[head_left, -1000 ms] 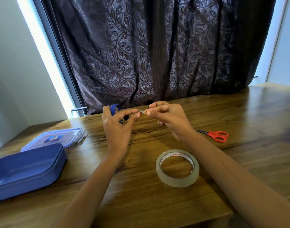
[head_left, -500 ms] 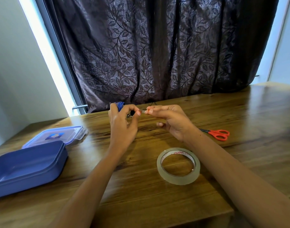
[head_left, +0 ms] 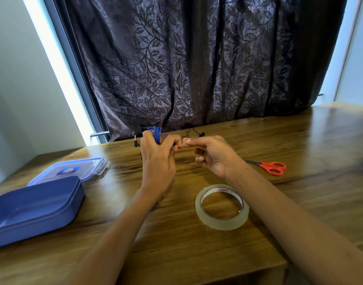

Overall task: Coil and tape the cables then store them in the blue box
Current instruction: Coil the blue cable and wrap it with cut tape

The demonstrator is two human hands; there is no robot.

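Holding the coiled blue cable (head_left: 155,135) in a closed grip, the left hand (head_left: 159,161) keeps it lifted above the far part of the table (head_left: 176,243), close to the dark curtain (head_left: 197,68). The right hand (head_left: 214,156) pinches something small and pale between thumb and forefinger, just at the tips of the left hand's fingers; I think it is a short piece of clear tape, but it is too small to say for sure.

Compared with a second ago, both hands have moved a little farther from the body and the blue coil now shows more above the left fist. The fingertips of the two hands stay together, so I judge that the tape is being pressed around the coil and the binding is almost finished but not yet complete.

A thin black cable (head_left: 194,131) lies loose on the table behind the hands, not coiled. It seems this one waits for the same treatment.

The blue box (head_left: 32,210) stands open at the left, well apart from the hands, and the part of its inside that I can see holds nothing. Its clear lid (head_left: 71,169) lies flat just behind it. The tape roll (head_left: 221,206) lies flat near the right forearm, and the red scissors (head_left: 271,167) rest farther right, untouched.
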